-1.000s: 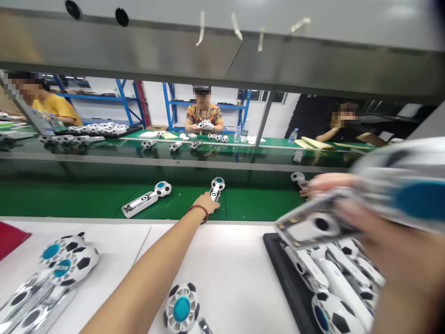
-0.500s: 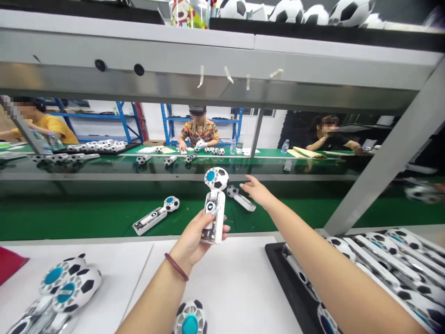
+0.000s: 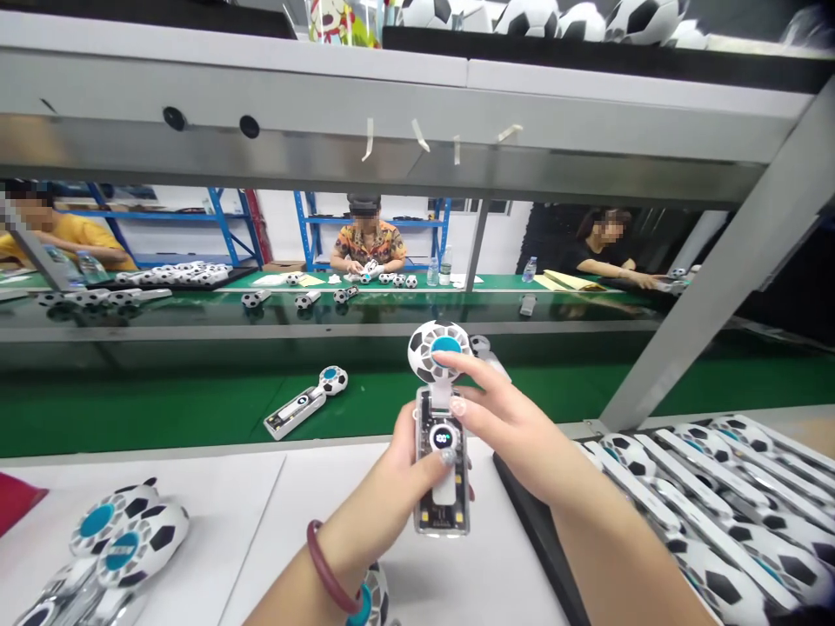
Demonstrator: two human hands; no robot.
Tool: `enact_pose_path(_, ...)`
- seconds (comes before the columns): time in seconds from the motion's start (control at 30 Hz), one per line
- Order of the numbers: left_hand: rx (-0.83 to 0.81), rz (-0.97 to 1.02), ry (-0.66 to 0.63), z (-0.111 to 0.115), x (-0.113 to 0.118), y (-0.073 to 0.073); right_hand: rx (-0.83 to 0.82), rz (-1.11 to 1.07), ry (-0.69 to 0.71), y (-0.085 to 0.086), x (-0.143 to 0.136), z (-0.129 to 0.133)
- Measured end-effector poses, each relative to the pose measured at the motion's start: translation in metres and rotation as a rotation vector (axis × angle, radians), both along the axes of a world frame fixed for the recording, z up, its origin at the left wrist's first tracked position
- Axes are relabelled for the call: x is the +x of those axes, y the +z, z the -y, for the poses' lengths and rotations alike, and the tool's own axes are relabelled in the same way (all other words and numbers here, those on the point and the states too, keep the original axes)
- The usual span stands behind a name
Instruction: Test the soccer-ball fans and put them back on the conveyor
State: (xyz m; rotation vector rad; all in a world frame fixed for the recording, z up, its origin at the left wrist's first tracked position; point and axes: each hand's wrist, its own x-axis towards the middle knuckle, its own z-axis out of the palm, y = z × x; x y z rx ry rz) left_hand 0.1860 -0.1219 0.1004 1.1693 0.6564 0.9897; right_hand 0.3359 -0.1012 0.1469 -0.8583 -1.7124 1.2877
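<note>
My left hand (image 3: 395,482) is closed around the clear handle of a handheld fan (image 3: 442,396) with a football-patterned head, held upright over the table's far edge. Its thumb lies on the handle just below a small round display lit with "100". My right hand (image 3: 515,426) is at the fan's head and neck, its index fingertip on the blue centre and its thumb by the neck. Behind it, another fan (image 3: 494,358) is partly hidden on the green belt. A further fan (image 3: 306,402) lies on the belt to the left.
Two fans (image 3: 123,539) lie at the table's left, and one (image 3: 375,596) is partly hidden under my left wrist. A black tray (image 3: 531,530) full of fans stands at right. A metal shelf (image 3: 391,96) crosses overhead; a slanted post (image 3: 711,278) rises at right. Co-workers sit opposite.
My right hand has come back from over the belt to the held fan. The left hand has brought that fan closer and to the right, its front now facing me.
</note>
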Motion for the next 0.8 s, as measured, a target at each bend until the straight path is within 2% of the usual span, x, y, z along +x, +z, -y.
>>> enact_pose_path(0.13,-0.017,0.032,-0.081,0.001,0.004,-0.004,0.053,0.039,-0.116,-0.011,0.002,0.003)
enact_pose_path(0.27,-0.031,0.023,-0.056,0.001,0.008,-0.003,0.089,0.045,-0.113,-0.016,0.005,0.002)
enact_pose_path(0.47,-0.051,-0.006,-0.030,0.001,0.011,-0.002,0.121,0.070,-0.116,-0.017,0.004,-0.001)
enact_pose_path(0.6,-0.056,0.004,-0.012,0.002,0.011,-0.001,0.202,0.112,-0.149,-0.017,0.003,0.000)
enact_pose_path(0.8,-0.050,0.018,-0.054,0.003,0.008,0.002,0.301,0.188,-0.186,-0.015,-0.001,0.002)
